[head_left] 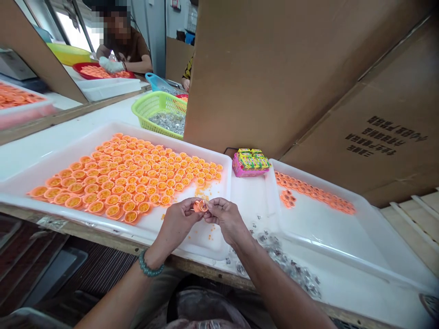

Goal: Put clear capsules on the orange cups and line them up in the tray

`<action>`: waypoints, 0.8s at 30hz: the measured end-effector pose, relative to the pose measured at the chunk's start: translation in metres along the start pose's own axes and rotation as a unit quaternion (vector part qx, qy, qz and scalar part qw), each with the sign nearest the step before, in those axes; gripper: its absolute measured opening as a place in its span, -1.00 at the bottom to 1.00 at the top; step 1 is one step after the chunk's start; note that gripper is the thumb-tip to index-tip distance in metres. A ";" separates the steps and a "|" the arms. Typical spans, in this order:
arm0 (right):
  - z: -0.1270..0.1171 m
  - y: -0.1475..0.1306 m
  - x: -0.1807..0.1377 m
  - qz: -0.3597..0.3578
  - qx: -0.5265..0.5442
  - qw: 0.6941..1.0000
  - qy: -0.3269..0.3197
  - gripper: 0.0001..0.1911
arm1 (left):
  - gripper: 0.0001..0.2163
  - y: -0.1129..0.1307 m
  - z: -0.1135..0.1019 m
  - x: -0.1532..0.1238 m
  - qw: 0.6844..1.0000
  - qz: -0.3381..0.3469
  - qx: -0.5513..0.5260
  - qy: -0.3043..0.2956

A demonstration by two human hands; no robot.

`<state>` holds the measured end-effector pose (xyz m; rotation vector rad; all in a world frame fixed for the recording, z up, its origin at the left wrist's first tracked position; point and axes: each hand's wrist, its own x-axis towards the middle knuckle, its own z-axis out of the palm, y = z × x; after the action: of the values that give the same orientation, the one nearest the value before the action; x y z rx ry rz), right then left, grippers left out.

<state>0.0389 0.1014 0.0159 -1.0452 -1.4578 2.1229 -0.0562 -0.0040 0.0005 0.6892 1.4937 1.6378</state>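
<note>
My left hand [178,221] and my right hand [226,219] meet over the near right corner of a white tray [206,242]. Both pinch one small orange cup [200,206] between their fingertips. The tray holds several rows of the same orange cups [130,183], filled with tiny orange beads. Loose beads lie scattered on the tray floor near my hands. A bead bracelet sits on my left wrist.
A second white tray [343,237] to the right holds a row of closed orange cups [312,192]. Small clear lids [291,269] lie between the trays. A pink box [250,163], a green basket [159,109], large cardboard sheets [291,68] and a gloved person [120,45] are behind.
</note>
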 end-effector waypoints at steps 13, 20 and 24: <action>-0.009 -0.008 -0.001 -0.032 -0.079 0.996 -0.034 -0.68 | -0.72 0.010 0.001 -0.004 0.998 0.024 0.063 -0.008; -0.008 -0.008 -0.009 -0.064 -0.077 0.994 -0.050 -0.77 | -0.73 0.009 0.001 -0.005 0.994 0.035 0.100 0.016; -0.009 -0.009 -0.020 -0.139 -0.133 0.981 -0.008 -0.82 | -0.71 0.010 0.001 -0.006 0.995 0.038 0.089 -0.013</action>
<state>0.0581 0.0981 0.0299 -0.8517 -1.8145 1.7816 -0.0540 -0.0079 0.0111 0.8707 1.6261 1.5583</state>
